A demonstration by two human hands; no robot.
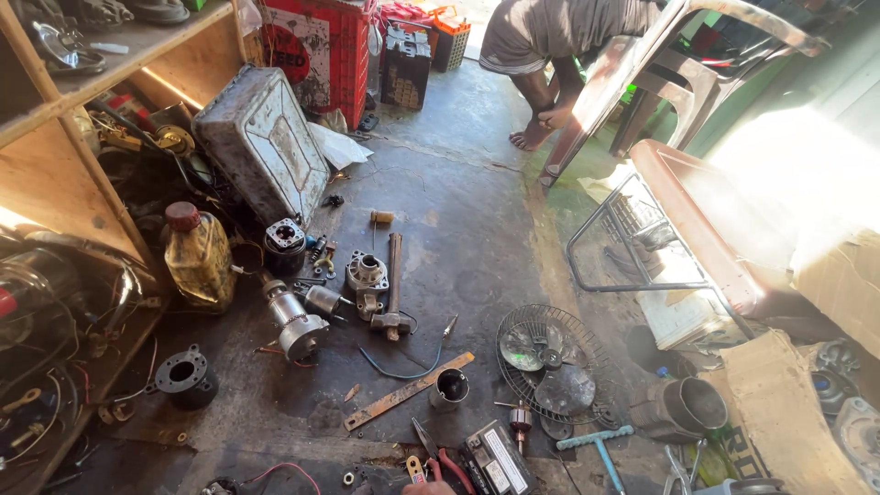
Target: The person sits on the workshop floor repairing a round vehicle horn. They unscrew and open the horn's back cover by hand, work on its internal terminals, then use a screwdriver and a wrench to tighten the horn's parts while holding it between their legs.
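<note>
Pliers [446, 466], red-handled, lie on floor [458, 211] touching my hand [427, 488]; grip mostly out of frame, state undeterminable.

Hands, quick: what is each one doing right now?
Left hand: not in view.
Right hand: only a sliver of a hand shows at the bottom edge near the red-handled pliers; which hand, open or closed, cannot be told.

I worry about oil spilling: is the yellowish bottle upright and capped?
Upright and capped: the yellowish bottle stands on the floor, dark red cap on top.
</note>
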